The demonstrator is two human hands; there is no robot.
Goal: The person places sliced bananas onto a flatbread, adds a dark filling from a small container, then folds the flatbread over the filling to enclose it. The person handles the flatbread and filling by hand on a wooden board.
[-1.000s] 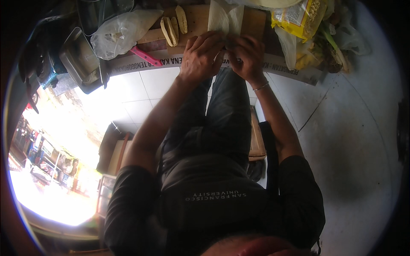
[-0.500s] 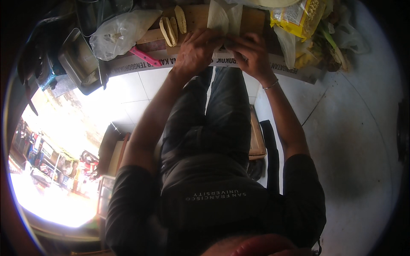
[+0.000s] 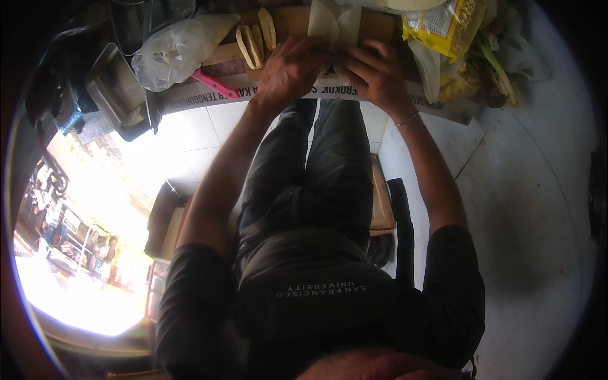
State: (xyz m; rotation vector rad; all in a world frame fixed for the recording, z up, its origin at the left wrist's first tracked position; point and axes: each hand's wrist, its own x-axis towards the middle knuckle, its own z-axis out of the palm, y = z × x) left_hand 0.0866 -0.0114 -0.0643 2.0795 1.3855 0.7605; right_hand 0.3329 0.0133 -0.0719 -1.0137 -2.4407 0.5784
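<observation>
Both hands, left hand and right hand, rest on a thin pale folded wrapper sheet on the wooden bench, fingers together, pressing on it.

Pink knife, perhaps; yellow bag

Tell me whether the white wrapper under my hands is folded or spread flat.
Partly folded: the white wrapper has two flaps standing up with a crease between them, while the left hand and right hand press its lower part.
</observation>
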